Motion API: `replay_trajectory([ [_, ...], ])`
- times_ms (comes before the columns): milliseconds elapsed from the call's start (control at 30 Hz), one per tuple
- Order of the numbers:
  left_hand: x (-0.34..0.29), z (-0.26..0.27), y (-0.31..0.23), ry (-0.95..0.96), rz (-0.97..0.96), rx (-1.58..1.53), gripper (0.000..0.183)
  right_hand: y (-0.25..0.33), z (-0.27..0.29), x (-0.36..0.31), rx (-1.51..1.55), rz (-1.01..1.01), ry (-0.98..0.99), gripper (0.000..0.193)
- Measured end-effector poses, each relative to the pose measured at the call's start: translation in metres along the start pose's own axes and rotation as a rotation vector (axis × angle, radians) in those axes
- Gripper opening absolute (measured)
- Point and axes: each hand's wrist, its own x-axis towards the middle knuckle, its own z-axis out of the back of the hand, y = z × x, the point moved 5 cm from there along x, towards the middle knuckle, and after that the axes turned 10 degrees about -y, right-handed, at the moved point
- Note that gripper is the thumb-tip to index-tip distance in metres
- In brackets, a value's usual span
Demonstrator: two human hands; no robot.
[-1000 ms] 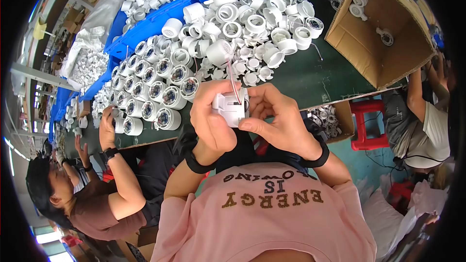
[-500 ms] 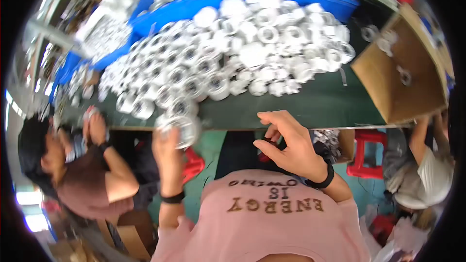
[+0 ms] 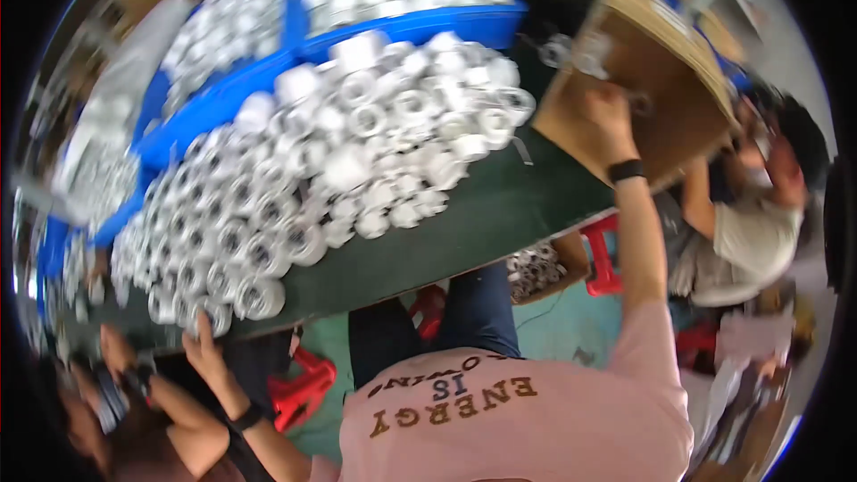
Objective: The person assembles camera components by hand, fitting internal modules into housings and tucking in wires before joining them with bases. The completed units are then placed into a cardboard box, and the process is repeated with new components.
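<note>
At the front edge of the table, my left hand [image 3: 206, 355] has its fingers stretched apart. A fingertip lies against a round white plastic part [image 3: 212, 318] with a clear rim, at the near end of a dense pile [image 3: 268, 205] of similar parts. Off to the right, my right hand [image 3: 611, 116] reaches into the mouth of a tilted cardboard box [image 3: 678, 116]. Its fingers are blurred and partly hidden, so whether they grip anything does not show. Pale rings [image 3: 592, 54] lie just beyond those fingers, and another ring [image 3: 640, 103] is beside them.
Blue bins [image 3: 420, 22] full of white parts line the back of the dark green table [image 3: 393, 254]. Below its edge are an open carton [image 3: 558, 263] of small parts and red stools [image 3: 302, 388]. Co-workers sit close on the left [image 3: 183, 411] and right [image 3: 745, 241].
My right hand has gone from above the table's front edge into the box. The left no longer holds the round part up; its fingers have spread. The view has turned rightward.
</note>
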Motion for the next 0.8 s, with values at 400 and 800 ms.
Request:
replay_trajectory([
  [400, -0.018, 0.034, -0.010, -0.009, 0.345, -0.019, 0.047, -0.246, -0.106, 0.152, -0.313, -0.174, 0.372, 0.053],
  [800, -0.037, -0.017, -0.144, 0.023, -0.158, -0.055, 0.028, -0.229, -0.078, 0.140, -0.389, 0.110, 0.183, 0.063],
])
